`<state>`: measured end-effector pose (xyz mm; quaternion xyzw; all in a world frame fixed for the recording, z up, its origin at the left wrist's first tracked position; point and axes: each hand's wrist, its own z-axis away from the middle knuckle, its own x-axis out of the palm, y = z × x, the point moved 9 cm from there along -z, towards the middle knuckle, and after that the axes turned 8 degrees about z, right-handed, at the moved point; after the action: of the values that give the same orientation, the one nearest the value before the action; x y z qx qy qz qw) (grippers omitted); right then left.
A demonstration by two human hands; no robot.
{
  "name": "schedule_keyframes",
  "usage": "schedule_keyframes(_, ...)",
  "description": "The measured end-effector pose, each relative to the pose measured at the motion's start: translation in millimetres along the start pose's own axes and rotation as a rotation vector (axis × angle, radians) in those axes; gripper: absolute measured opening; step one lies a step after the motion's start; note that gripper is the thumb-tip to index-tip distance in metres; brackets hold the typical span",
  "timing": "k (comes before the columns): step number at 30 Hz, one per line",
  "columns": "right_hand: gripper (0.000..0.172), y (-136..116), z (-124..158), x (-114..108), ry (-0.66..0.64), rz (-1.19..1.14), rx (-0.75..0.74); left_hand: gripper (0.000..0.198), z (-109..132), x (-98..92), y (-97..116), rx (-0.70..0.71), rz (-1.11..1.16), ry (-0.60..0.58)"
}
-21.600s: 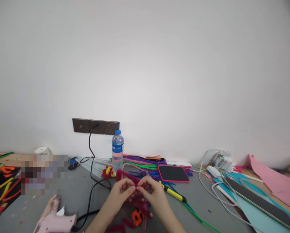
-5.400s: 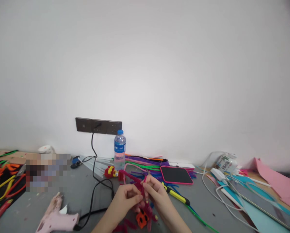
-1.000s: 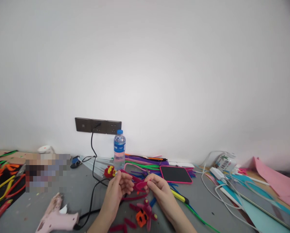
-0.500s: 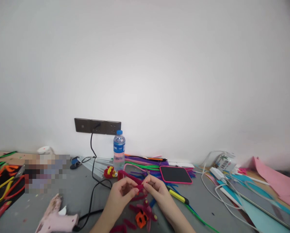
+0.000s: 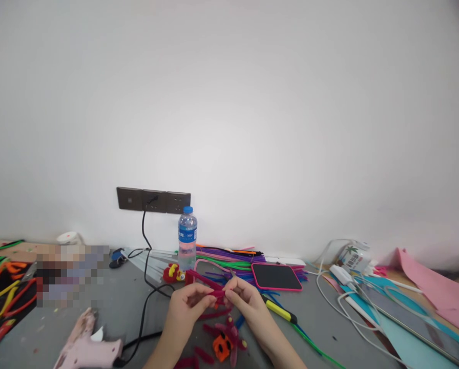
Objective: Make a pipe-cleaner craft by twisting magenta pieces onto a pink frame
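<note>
My left hand (image 5: 186, 306) and my right hand (image 5: 248, 300) meet low in the middle, over the grey table (image 5: 321, 318). Both pinch a dark red pipe cleaner (image 5: 218, 295) between their fingertips; its long end runs back and left behind my left hand. Just below the hands lies a small pipe-cleaner figure (image 5: 225, 342) in orange and dark red, with loose dark red pieces (image 5: 203, 354) beside it.
A pink glue gun (image 5: 86, 347) lies at the front left, its black cord (image 5: 145, 287) running up to a wall socket (image 5: 153, 200). Behind the hands stand a water bottle (image 5: 187, 238), a heap of coloured pipe cleaners (image 5: 225, 256), a pink-cased phone (image 5: 276, 275) and a yellow cutter (image 5: 278, 309). White cables (image 5: 345, 307) and paper sheets (image 5: 433, 292) fill the right.
One second ago my hands were apart with the dark red piece held between them; they have since closed together, fingertips meeting on it. The view shifted slightly.
</note>
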<state>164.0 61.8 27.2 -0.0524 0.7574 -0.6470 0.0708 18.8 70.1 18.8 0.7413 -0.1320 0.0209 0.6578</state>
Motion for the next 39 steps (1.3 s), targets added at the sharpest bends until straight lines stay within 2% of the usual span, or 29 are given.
schedule_keyframes(6, 0.034, 1.4, 0.3, 0.2, 0.003, -0.016, -0.006, 0.021, 1.9, -4.8, 0.0, 0.014, -0.011, 0.049)
schedule_keyframes(13, 0.036, 4.4, -1.6, -1.7, 0.022, -0.02, -0.005, 0.02, 3.3, -3.1, 9.8, 0.135, -0.211, 0.021)
schedule_keyframes(16, 0.035, 6.5, -2.8, -3.1, 0.047, -0.049, 0.01, 0.02, 0.3, -2.6, 4.1, 0.127, -0.166, -0.001)
schedule_keyframes(20, 0.037, 8.2, -2.5, 0.3, 0.015, -0.049, 0.028, 0.025, -1.1, 1.4, 0.5, 0.102, -0.09, -0.057)
schedule_keyframes(23, 0.039, 12.8, -0.4, 9.6, -0.083, -0.032, 0.088, 0.03, 1.4, 8.5, -0.4, 0.053, -0.056, -0.108)
schedule_keyframes(26, 0.042, 13.1, 1.0, 17.4, -0.155, -0.018, 0.098, 0.036, 5.5, 23.4, -6.9, -0.03, -0.062, -0.232)
schedule_keyframes(28, 0.042, 12.2, 0.2, 17.5, -0.152, -0.008, 0.075, 0.039, 6.9, 29.5, -10.8, -0.056, -0.075, -0.282)
schedule_keyframes(34, 0.038, 20.1, -2.5, 6.8, -0.1, 0.058, 0.07, 0.044, 4.6, 30.1, -18.3, -0.101, -0.075, -0.315)
schedule_keyframes(39, 0.032, 18.2, 0.0, 7.6, -0.165, 0.031, 0.089, 0.039, 10.4, 32.8, -29.4, -0.269, 0.042, -0.365)
